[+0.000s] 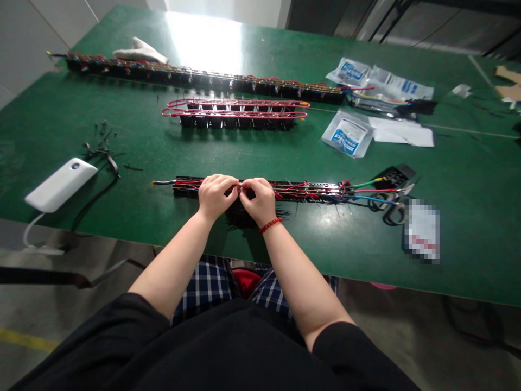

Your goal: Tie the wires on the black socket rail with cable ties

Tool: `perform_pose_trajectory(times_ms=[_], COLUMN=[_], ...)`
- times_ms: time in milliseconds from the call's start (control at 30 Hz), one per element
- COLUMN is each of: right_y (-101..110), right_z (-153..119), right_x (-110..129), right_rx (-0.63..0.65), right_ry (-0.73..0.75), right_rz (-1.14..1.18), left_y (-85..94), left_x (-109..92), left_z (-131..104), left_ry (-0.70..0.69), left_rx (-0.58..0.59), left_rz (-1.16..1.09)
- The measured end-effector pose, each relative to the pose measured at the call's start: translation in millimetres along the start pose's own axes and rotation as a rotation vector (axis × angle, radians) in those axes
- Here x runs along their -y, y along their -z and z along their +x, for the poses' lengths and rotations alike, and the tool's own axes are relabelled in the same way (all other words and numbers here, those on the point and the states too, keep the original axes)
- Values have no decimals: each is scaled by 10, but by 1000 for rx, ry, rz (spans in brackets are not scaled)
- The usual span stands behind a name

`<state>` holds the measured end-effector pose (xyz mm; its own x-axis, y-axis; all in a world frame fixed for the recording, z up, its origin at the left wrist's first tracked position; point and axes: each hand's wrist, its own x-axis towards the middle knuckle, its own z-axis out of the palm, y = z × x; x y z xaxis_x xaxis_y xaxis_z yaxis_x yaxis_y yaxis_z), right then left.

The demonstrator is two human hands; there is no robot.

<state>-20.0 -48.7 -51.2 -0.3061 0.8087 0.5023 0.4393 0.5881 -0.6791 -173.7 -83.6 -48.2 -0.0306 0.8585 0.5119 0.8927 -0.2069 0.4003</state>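
A long black strip-shaped assembly (313, 191) lies across the green table (154, 239), with red, blue and other wires running along it. My left hand (215, 195) pinches at its middle, thumb against fingertips. Right beside it my right hand (258, 201), with a red bead bracelet (270, 225) on the wrist, is pinched too, the fingertips of both nearly meeting. Whatever is between them is too small to make out. Below the hands sits a dark bunch of thin black ties (240, 218), partly covered by the right wrist. Green, red and blue leads (374, 199) stick out at the strip's right end.
Farther back lie a shorter black assembly with red wire loops (240, 114) and a long wired strip (203, 77). A white glove (140, 51) is behind that strip. Plastic bags (350, 134) and white paper (402, 132) lie right; a white corded device (61, 184) is left.
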Motion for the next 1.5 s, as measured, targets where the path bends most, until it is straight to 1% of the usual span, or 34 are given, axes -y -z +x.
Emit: perform_pose_trajectory(times_ms=[167, 333, 567, 800, 1000, 1267, 1500], right_y=[-23, -36, -22, -17, -13, -32, -24], right_z=[0, 2, 4, -2, -4, -14, -14], right_x=[-31, -44, -44, -50, -43, -49, -17], right_rx=[5, 16, 1, 22, 35, 33, 45], right_ry=[32, 21, 71, 61, 52, 70, 17], right_rz=[4, -3, 0, -14, -39, -88, -99], left_y=[-2, 4, 9, -16, -20, -19, -33], left_x=[2, -7, -18, -7, -2, -8, 3], left_z=[-2, -3, 3, 7, 5, 4, 11], left_ry=[-7, -13, -9, 3, -27, -18, -32], left_rx=[-15, -27, -14, -2, -39, -33, -29], left_rz=[-10, -7, 21, 33, 28, 32, 42])
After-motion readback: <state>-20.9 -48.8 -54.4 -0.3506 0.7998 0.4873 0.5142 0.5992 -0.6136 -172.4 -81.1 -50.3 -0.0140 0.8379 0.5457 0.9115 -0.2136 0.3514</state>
